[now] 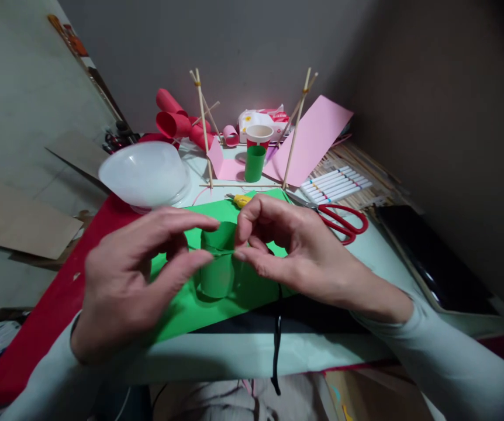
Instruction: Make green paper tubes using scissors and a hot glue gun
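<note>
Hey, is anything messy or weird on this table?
A little: the red paper tubes lie jumbled at the back left instead of standing neatly, and a black cord dangles across the front edge of the table; I can't tell what it's attached to. Nothing looks spilled.

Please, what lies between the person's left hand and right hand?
In the head view, an upright green paper cylinder stands between the left hand and the right hand, on a flat green sheet; a thin green strand crosses its front.
</note>
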Demonstrator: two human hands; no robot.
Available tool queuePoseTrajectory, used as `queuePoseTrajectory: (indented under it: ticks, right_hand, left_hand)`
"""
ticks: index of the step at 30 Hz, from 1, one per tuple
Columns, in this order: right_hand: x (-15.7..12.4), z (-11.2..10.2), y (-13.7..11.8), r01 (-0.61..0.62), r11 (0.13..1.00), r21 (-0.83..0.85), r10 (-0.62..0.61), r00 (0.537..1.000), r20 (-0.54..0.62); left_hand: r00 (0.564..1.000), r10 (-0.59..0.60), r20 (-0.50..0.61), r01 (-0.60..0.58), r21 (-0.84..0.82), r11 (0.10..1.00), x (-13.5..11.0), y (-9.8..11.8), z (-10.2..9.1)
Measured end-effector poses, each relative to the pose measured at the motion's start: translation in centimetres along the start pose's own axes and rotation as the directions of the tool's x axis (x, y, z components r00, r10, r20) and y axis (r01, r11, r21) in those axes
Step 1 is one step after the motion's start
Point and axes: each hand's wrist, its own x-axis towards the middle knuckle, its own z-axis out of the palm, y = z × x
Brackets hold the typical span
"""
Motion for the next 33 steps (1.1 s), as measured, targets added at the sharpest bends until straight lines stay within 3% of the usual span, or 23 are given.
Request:
queuePoseTrajectory:
  ticks: [3, 6, 10, 15, 22, 28, 33]
  right_hand:
    - [-0.2, 0.4, -0.1, 0.027, 0.99, -0.14, -0.033, 0.999, -0.036]
    - [-0.4, 0.7, -0.1, 0.096, 0.969, -0.228, -0.108, 0.993, -0.041]
    - [-0.4, 0.8, 0.1, 0.119, 0.967, -0.224, -0.126, 0.992, -0.016]
    - [0.0, 0.0, 0.0, 0.067, 0.998, 0.005, -0.067, 0.998, 0.01]
    - [0.1, -1.2, -0.5, -0.053, 0.968, 0.247, 0.044, 0.998, 0.04]
    - [0.2, -1.0, -0.3, -0.005, 0.992, 0.126, -0.014, 0.989, 0.145]
    - [0.1, -0.7, -0.7, 0.054, 0.997, 0.052, -0.061, 0.989, 0.132]
  left_hand:
    - [0.971, 0.236, 0.038, -0.234, 0.361, 0.903, 0.1, 0.0, 1.0]
    - [0.962, 0.261, 0.086, -0.272, 0.425, 0.863, 0.4, -0.2, 1.2]
    - [0.971, 0.19, 0.145, -0.231, 0.364, 0.902, 0.8, -0.2, 0.6]
    - [0.986, 0.086, 0.145, -0.119, 0.237, 0.964, 1.2, 0.1, -0.1]
    - [0.971, -0.159, 0.178, 0.174, -0.071, 0.982, 0.7, -0.4, -0.8]
    - [0.97, -0.172, 0.174, 0.187, -0.076, 0.979, 0.4, -0.8, -1.1]
    - [0.994, -0.029, 0.11, 0.019, 0.085, 0.996, 0.9, -1.0, -1.0]
